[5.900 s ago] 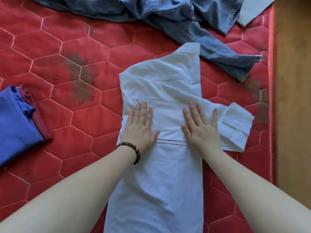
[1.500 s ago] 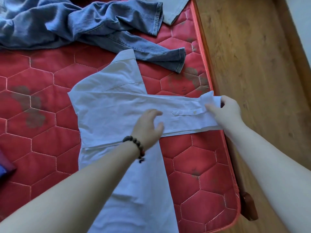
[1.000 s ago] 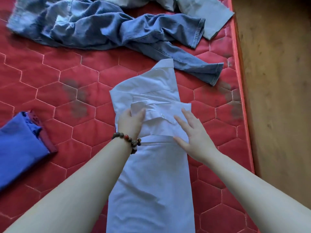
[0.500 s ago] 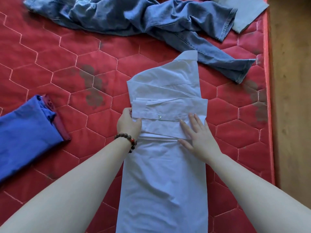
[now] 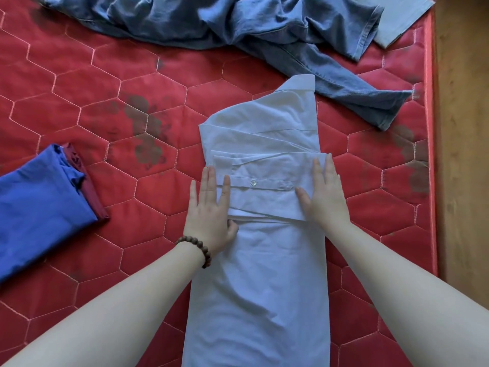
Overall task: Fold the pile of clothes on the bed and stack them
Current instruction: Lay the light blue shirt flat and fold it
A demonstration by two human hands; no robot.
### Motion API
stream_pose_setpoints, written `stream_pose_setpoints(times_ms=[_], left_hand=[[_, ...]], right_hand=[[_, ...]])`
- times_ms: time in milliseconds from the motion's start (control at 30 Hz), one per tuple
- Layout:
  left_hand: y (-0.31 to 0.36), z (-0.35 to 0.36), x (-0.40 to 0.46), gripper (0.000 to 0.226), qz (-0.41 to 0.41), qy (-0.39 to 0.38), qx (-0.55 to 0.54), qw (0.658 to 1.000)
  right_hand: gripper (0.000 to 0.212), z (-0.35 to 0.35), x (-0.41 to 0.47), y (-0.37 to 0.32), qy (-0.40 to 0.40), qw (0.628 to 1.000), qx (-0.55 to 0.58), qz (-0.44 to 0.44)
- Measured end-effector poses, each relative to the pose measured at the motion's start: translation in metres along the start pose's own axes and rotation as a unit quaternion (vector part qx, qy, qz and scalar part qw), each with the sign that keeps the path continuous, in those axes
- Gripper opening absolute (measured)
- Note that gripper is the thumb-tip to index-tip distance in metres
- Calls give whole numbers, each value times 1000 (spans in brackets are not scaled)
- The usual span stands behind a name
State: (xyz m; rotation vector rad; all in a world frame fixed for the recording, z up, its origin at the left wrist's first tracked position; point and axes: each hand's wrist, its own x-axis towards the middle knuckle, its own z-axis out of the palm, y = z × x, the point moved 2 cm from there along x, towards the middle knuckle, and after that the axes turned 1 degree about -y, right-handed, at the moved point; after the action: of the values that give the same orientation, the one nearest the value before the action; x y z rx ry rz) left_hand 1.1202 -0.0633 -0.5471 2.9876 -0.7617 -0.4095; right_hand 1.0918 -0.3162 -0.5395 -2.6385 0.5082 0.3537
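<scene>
Both hands lie flat with straight fingers and grip nothing. The left hand (image 5: 210,205) presses the left edge of the white shirt (image 5: 260,274), and the right hand (image 5: 324,197) presses the right edge, on the folded sleeve (image 5: 262,186) with its small button. The shirt lies long and narrow in the middle of the red bed (image 5: 105,107). A folded blue top (image 5: 39,207) sits well apart on the left, over something dark red. Crumpled jeans (image 5: 238,25) lie beyond the shirt collar. No words or labels can be read anywhere.
</scene>
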Motion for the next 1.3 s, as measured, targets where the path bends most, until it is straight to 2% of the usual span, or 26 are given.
stream_pose_setpoints(times_ms=[67, 167, 300, 400, 500, 567, 633, 700, 800, 867, 933, 1033, 1100, 1200, 1300], left_hand=[[6, -1, 9, 91, 3, 23, 52, 998], [10, -10, 20, 66, -1, 38, 104, 994], [3, -9, 24, 56, 31, 49, 84, 995], [-5, -9, 16, 56, 41, 100, 35, 994], [-14, -14, 4, 60, -21, 140, 0, 990], [-16, -9, -5, 73, -76, 116, -4, 990], [-16, -1, -11, 91, -91, 52, 2, 994], [-14, 4, -12, 93, -85, 6, 7, 996], [-17, 2, -9, 99, -72, 3, 48, 996], [-18, 2, -8, 95, -49, 22, 52, 997], [-19, 4, -7, 91, -19, 52, 47, 997], [-18, 7, -4, 91, 11, 91, 57, 994], [-14, 9, -1, 80, 25, 99, 61, 993], [-8, 12, 6, 71, 55, 99, 58, 992], [-2, 13, 9, 67, 66, 82, 59, 993]], right_hand=[[74, 4, 2, -1, 0, 1000, -18, -2], [70, 9, 4, -3, 17, 999, -29, -12], [66, 14, 3, -2, 33, 999, -32, -18], [67, 15, -3, -7, 46, 998, -28, -17], [65, 18, -5, -22, 41, 999, -7, -27], [66, 22, -4, -32, 28, 998, 6, -50], [66, 25, -2, -36, 26, 998, 14, -63], [67, 23, 0, -35, 57, 997, 26, -33], [69, 15, 3, -30, 112, 993, -17, 24], [61, 9, 10, -28, 125, 990, -43, 41], [42, 2, 20, -26, 104, 991, -66, 49], [25, -12, 43, -28, 70, 991, -108, 23], [18, -25, 60, -33, 74, 991, -107, -4], [14, -39, 78, -37, 80, 992, -97, -32], [27, -36, 85, -27, 7, 997, -79, -6]])
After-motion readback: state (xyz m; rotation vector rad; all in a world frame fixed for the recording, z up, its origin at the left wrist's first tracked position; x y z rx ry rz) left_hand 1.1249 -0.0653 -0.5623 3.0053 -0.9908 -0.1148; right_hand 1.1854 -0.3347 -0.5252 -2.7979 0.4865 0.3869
